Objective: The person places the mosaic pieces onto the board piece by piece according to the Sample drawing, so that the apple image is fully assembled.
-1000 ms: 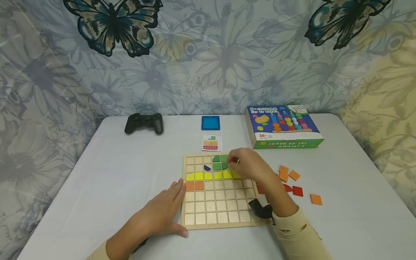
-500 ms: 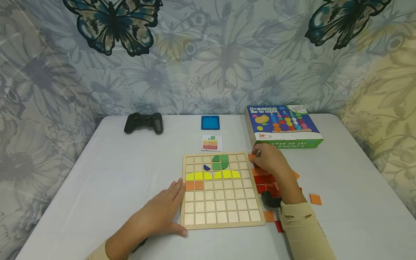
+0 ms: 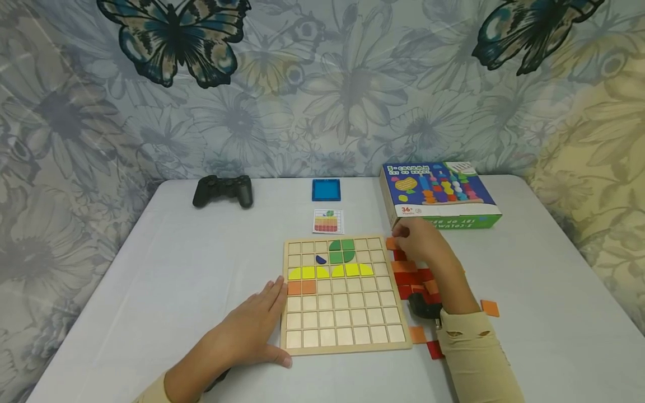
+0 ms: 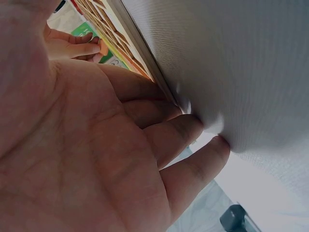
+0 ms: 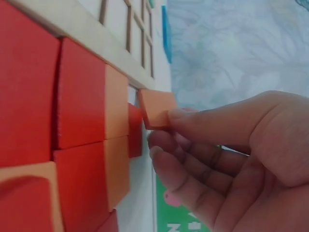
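Note:
My right hand (image 3: 418,240) pinches an orange square tile (image 5: 157,108) between thumb and fingers, just off the far right corner of the wooden grid board (image 3: 347,351). With fingers straight, my left hand (image 3: 254,324) rests along the board's left edge, its fingertips touching the white cloth in the left wrist view. On the board lie green pieces (image 3: 341,252), two rows of yellow pieces (image 3: 351,270), two orange squares (image 3: 302,287) side by side, and a small dark blue piece (image 3: 321,259). Red tiles (image 5: 82,92) and more orange ones crowd the board's right side, partly under my right forearm.
Behind the board lies a pattern card (image 3: 328,221), and beyond it a blue square tray (image 3: 326,190). A toy box (image 3: 440,196) stands at the back right, close to my right hand. A black game controller (image 3: 223,191) sits at the back left.
My right hand has gone from above the board's green pieces to the tiles off its far right corner, where it now pinches an orange tile. The left hand has stayed in place.

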